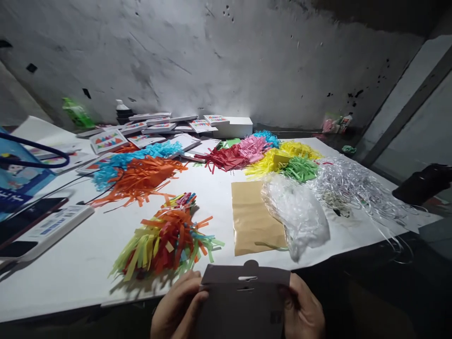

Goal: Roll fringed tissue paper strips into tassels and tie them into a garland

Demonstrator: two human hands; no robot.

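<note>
A flat cardboard box (240, 310) with a hang-hole slot and a small tab at its top is held upright at the table's near edge. My left hand (181, 306) grips its left side between thumb and fingers. On the opposite side, my right hand (304, 308) is closed around the right edge. The box's lower part runs out of the picture. Just beyond it on the white table (77, 263) lie a bundle of multicoloured paper tassels (165, 240), a brown paper sheet (249, 216) and a crumpled clear plastic bag (296, 214), which overlaps the sheet.
Orange tassels (144, 176), red tassels (226, 157), yellow tassels (270, 160) and green tassels (300, 168) lie farther back. White strings (356, 183) tangle at right. Printed boxes (108, 140) pile by the wall. A white device (56, 230) and blue bag (21, 169) occupy the left.
</note>
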